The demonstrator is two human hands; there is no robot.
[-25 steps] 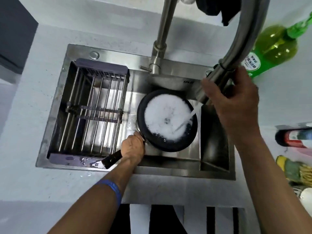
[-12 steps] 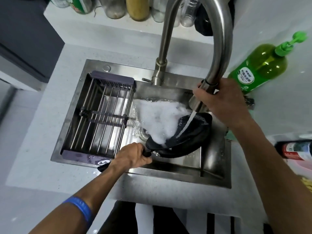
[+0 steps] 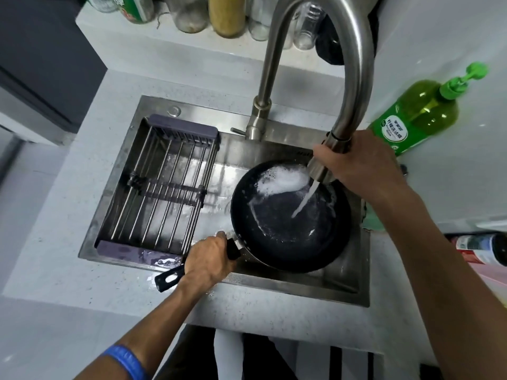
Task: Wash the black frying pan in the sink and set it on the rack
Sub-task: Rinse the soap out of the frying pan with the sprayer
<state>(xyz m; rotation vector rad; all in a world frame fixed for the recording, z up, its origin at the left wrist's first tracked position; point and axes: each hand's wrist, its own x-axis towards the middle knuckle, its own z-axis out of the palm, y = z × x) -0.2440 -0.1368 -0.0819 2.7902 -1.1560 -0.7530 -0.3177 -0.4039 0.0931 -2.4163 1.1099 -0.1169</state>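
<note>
Pale speckled countertop (image 3: pixel 82 204) filled the frame around a steel sink (image 3: pixel 274 286) set at centre. On the sink's left side sat the rack (image 3: pixel 162 193), steel bars running between 2 purple end pieces, nothing on it. And the black frying pan (image 3: pixel 288 229) was in the right half of the sink, open side up, held roughly level! The left hand (image 3: pixel 208 259) came in from the lower left, fingers curled tight round the pan's black handle (image 3: pixel 168 277), whose looped end poked out past the hand over the sink's front rim. A blue wristband (image 3: pixel 123 362) showed on that forearm at the bottom edge. Up at centre right, the right hand (image 3: pixel 359 163) was wrapped round the spray head of the tall curved faucet (image 3: pixel 354 78), aiming it down. A thin stream of water (image 3: pixel 306 198) ran at a slant from the head onto the pan's dark floor. White foam (image 3: pixel 282 179) clung to the pan's upper wall, with a streak trailing down the left side of the floor. Off to the upper right lay a green pump bottle (image 3: pixel 414 116) of dish soap on the counter. Along the top edge stood several jars and bottles (image 3: pixel 225 15) on a raised ledge.
</note>
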